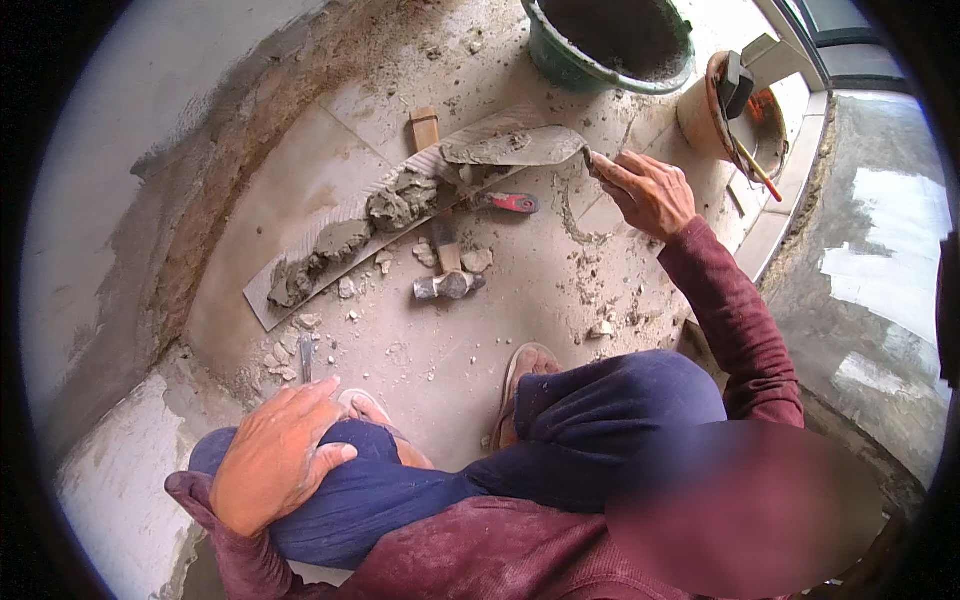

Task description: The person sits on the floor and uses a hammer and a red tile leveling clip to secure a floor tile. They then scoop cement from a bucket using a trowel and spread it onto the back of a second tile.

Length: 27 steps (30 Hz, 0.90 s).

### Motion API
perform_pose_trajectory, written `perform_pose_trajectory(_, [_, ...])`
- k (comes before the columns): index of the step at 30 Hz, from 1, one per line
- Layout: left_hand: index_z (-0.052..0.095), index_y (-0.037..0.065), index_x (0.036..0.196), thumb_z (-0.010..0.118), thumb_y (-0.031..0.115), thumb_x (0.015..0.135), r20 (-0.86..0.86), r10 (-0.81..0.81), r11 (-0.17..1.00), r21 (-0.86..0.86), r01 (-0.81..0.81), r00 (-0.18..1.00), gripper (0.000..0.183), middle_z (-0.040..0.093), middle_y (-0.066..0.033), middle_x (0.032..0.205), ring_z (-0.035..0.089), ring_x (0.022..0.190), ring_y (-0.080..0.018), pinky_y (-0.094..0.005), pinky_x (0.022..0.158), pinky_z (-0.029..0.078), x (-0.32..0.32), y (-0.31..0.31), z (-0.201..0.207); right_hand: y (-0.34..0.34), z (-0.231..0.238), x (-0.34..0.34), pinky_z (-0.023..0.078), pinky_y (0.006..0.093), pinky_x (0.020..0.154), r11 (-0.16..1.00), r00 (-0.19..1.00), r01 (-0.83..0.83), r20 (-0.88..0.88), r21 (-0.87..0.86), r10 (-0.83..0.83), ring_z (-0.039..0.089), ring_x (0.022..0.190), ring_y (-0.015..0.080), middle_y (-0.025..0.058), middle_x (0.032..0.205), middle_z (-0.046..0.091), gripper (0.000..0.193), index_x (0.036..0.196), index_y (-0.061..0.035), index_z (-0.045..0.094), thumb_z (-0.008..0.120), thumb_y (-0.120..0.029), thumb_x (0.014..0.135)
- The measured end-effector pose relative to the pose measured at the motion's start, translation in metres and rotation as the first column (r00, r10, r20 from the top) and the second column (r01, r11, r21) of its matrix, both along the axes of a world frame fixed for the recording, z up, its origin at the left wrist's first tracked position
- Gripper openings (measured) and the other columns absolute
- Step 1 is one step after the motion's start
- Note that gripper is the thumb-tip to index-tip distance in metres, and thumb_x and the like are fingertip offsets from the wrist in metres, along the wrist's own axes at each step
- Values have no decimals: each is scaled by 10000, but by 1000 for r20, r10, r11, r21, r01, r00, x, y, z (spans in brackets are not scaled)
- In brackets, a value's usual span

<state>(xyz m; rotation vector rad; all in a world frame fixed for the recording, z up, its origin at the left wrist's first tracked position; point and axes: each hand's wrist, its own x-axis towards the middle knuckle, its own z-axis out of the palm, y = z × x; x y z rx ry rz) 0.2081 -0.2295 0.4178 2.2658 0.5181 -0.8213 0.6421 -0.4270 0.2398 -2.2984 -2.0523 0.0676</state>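
My right hand [645,190] grips a trowel by its handle; the handle is mostly hidden by my fingers. Its mortar-smeared blade [520,148] lies over the far right end of a narrow tile strip [290,262] with a ribbed face. Clumps of wet grey mortar [402,200] sit along the strip, down to its near left end. My left hand [282,455] rests on my left knee, fingers stretched out, with nothing in it. A hammer [449,286] lies on the floor beside the strip, its shaft toward the strip. A red-and-grey handle [514,203] sticks out from under the strip.
A green tub [562,62] of mortar stands at the far side. Right of it is a smaller bucket [704,112] holding tools. Beyond the strip shows a wooden piece [425,130]. A metal tool [306,355] and rubble lie near my left foot. Walls rise on both sides.
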Motion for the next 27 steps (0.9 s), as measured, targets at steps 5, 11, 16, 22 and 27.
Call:
perform_pose_trajectory(5, [628, 40, 1130, 720, 275, 830, 27, -35, 999, -32, 36, 999, 393, 564, -199, 1340, 525, 1236, -368, -450, 1055, 408, 6, 2, 1, 1, -4, -3, 534, 351, 624, 999, 1000, -25, 2, 38, 25, 651, 762, 220, 30, 861, 596, 379, 1304, -224, 581, 607, -248, 927])
perform_pose_trajectory(11, [617, 43, 1142, 717, 273, 831, 3, -65, 997, -29, 65, 998, 399, 544, -188, 1367, 513, 1253, -356, -467, 1080, 389, 5, 2, 1, 3, -6, -2, 538, 363, 618, 1000, 999, -19, -26, -5, 19, 651, 750, 229, 38, 871, 608, 363, 1279, -208, 594, 620, -255, 919])
perform_pose_trajectory(16, [605, 45, 1191, 710, 279, 835, -1, -81, 997, 1, 81, 997, 438, 541, -179, 1367, 508, 1258, -349, -482, 1097, 372, -1, 2, 1, -3, -6, -4, 547, 353, 619, 998, 998, -11, -54, 58, 14, 656, 758, 231, 34, 911, 633, 399, 1285, -197, 590, 656, -221, 892])
perform_pose_trajectory(22, [608, 39, 1194, 696, 295, 840, 13, -94, 995, 26, 93, 996, 445, 549, -169, 1358, 501, 1265, -343, -483, 1107, 361, -4, 3, -1, -17, -4, -10, 543, 363, 607, 996, 996, 82, -32, 20, -81, 642, 717, 236, 46, 851, 605, 418, 1283, -182, 589, 676, -198, 875])
perform_pose_trajectory(27, [611, 39, 1186, 699, 291, 837, 17, -107, 993, 50, 106, 994, 440, 552, -163, 1356, 500, 1266, -342, -489, 1107, 359, -1, 4, 0, -32, -4, -12, 539, 370, 604, 988, 989, 137, -62, 74, -133, 638, 705, 244, 57, 840, 593, 417, 1278, -162, 586, 679, -192, 872])
